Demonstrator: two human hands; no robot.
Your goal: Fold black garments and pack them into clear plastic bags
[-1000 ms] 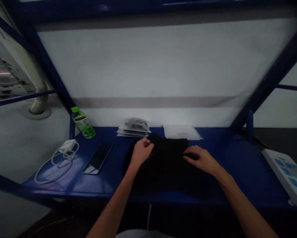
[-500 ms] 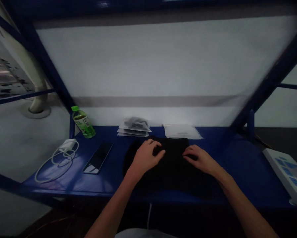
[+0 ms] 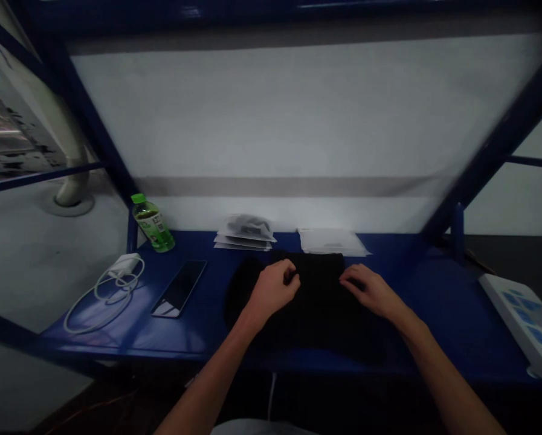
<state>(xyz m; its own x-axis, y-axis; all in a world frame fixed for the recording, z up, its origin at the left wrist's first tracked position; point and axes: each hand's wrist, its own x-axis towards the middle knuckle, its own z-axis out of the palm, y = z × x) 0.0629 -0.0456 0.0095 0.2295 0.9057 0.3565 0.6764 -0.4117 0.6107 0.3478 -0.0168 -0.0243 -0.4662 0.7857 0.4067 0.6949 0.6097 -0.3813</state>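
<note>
A dark black cloth, maybe a folded garment, lies on the blue tabletop in front of me; its folds are lost in the dark. My left hand rests over its left part, thumb and fingertips brought together in a pinch on the fabric. At the cloth's upper right edge, my right hand pinches the fabric between thumb and fingers. A rounded black part of the cloth sticks out left of my left hand.
Behind the cloth lie a stack of clear plastic packets and a whitish packet. To the left are a phone, a charger with white cable and a green bottle. A white box stands right. Blue frame bars rise at the sides.
My left thumb and fingers have closed from apart into a pinch. My right hand has moved slightly right, its fingertips drawn together. The cloth stays about where it was.
</note>
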